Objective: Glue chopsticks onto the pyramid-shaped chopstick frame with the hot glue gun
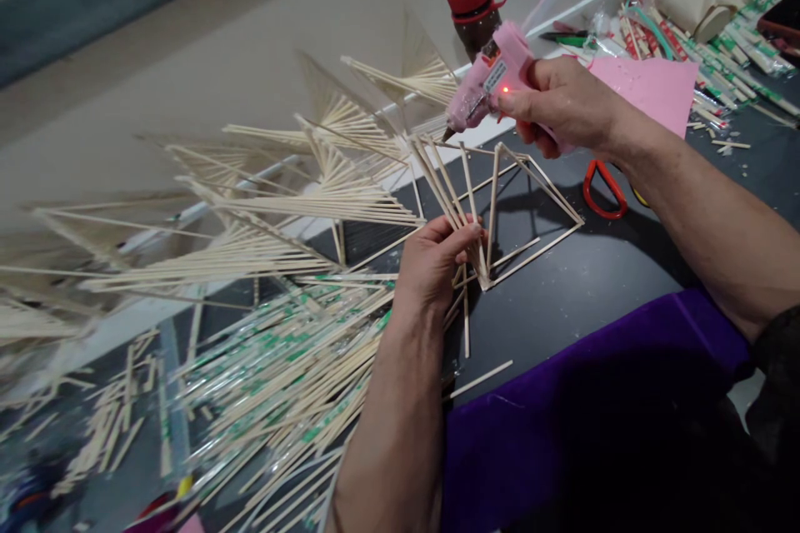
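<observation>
My right hand [550,100] is closed around a pink hot glue gun [478,92], whose red light is lit and whose nozzle points down to the left. Below and left of it, my left hand [441,254] pinches wooden sticks of a stick frame [500,216] on the dark table. Several of these sticks fan upward from a low corner of the frame, close to the nozzle; I cannot tell whether nozzle and sticks touch. The rest of the frame stands to the right as open triangles. My fingers hide part of the joint.
Finished-looking fan-shaped stick structures [325,200] line the wall. Paper-wrapped chopsticks [281,366] lie in a heap at the left, with cut pieces [112,425] beyond. Orange-handled scissors [604,190], a red-lidded bottle [472,8], pink paper [656,87] and purple cloth [600,366] are nearby.
</observation>
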The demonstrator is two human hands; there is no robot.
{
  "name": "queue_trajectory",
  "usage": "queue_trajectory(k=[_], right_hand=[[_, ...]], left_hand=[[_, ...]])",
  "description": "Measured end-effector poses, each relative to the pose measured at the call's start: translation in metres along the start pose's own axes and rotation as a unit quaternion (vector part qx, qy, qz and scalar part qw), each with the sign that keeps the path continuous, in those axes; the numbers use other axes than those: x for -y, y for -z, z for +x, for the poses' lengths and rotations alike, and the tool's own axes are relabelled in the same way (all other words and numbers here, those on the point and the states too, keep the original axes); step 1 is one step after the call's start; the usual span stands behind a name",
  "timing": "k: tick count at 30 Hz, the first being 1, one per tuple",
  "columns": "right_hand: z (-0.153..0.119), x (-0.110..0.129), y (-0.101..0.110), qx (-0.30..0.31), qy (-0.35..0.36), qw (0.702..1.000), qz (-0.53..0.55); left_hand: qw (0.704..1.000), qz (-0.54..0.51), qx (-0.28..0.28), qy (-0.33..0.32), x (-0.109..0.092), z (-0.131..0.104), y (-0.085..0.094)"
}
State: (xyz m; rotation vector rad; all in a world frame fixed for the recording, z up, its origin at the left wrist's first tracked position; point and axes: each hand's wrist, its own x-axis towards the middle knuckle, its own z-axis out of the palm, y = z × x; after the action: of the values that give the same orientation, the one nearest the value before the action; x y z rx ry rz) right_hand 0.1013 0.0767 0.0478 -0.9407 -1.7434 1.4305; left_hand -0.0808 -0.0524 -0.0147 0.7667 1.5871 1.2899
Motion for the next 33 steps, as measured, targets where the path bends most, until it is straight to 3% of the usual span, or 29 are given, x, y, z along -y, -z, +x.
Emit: queue_trajectory(k=[12,23,33], right_hand=[[0.002,-0.003,0.002,0.011,-0.01,0.999,0.039],[-0.006,0.009,-0.002,-0.022,-0.02,1.0,-0.008],[-0.002,-0.001,0.003,0.023,0.003,1.0,0.014]], left_hand=[[0.999,-0.031,-0.012,0.006,0.001,0.003,-0.002],[0.999,-0.048,-0.004,0.011,-0.001,0.0,-0.005],[0.998,-0.053,0.003,0.016,-0.005,-0.003,-0.006]])
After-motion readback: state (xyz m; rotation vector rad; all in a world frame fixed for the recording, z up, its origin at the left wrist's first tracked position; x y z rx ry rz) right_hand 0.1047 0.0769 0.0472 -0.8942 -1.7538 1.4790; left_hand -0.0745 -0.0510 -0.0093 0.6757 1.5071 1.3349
